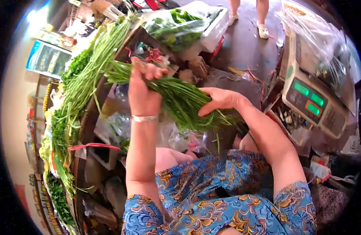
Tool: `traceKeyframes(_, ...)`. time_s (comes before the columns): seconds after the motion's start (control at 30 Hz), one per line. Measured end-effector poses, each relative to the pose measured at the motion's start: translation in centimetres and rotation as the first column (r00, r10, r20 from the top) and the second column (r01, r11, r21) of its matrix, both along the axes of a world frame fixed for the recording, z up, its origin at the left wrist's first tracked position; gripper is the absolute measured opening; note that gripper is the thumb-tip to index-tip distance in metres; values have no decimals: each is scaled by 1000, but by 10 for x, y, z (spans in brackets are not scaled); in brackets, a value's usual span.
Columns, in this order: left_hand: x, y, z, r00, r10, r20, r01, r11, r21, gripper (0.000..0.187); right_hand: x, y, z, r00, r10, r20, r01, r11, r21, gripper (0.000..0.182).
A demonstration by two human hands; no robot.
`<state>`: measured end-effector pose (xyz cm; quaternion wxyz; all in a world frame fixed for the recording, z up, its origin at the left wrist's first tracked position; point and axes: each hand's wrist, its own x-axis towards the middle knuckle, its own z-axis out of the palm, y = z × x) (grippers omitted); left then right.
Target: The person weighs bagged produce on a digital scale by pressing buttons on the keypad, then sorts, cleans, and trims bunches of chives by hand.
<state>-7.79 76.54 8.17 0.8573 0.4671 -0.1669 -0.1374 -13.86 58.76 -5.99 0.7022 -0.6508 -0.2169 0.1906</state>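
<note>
Holding a bundle of long green stalks (180, 100) with both hands, we keep it up in the air over our lap, in front of the market stand. Our left hand (143, 92) is wrapped tight around the bundle near its far end, with the fingers curled over the top. Our right hand (219, 100) lies flat and open on the near end, where the thin tips spread out, so it presses on the stalks and does not squeeze them. We think a good way to do this is to keep the left hand firm, so no stalk slips out, and to stroke the loose tips gently so they line up and do not snap. More long greens (86, 78) lie along the stand on our left. A weighing scale (311, 102) with green numbers sits near our right arm. Another person's feet (262, 29) stand well apart from us.
</note>
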Motion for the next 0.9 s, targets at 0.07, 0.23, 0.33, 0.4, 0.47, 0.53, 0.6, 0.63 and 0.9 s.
traceKeyframes(0.07,8,6,2,995,65,-80,-70,996,-58,38,-4,0,6,998,32,-54,-32,999,3,63)
traceKeyframes(0.23,23,25,6,995,96,7,-95,992,-82,35,3,-1,-4,996,45,-81,-33,990,138,67)
traceKeyframes(0.33,40,44,17,936,247,253,-280,954,107,36,2,-5,-16,1000,11,8,-12,993,118,57)
traceKeyframes(0.4,35,45,37,975,214,61,-210,975,-73,36,-4,-5,-12,978,-53,-203,82,987,135,49)
traceKeyframes(0.47,36,50,41,980,198,17,-195,976,-92,35,-4,-2,-16,976,-111,-189,143,976,164,37)
traceKeyframes(0.53,36,50,40,962,268,56,-266,963,-40,35,-5,-2,-14,929,-45,-367,123,974,192,26)
traceKeyframes(0.6,40,52,38,938,333,98,-335,942,5,35,-7,1,-11,918,-136,-374,214,961,174,17)
traceKeyframes(0.63,45,57,36,924,367,103,-372,928,28,35,-7,1,-10,914,-193,-356,248,962,115,16)
traceKeyframes(0.9,60,73,38,860,475,185,-503,848,167,37,-2,0,-23,926,-332,182,361,920,-155,16)
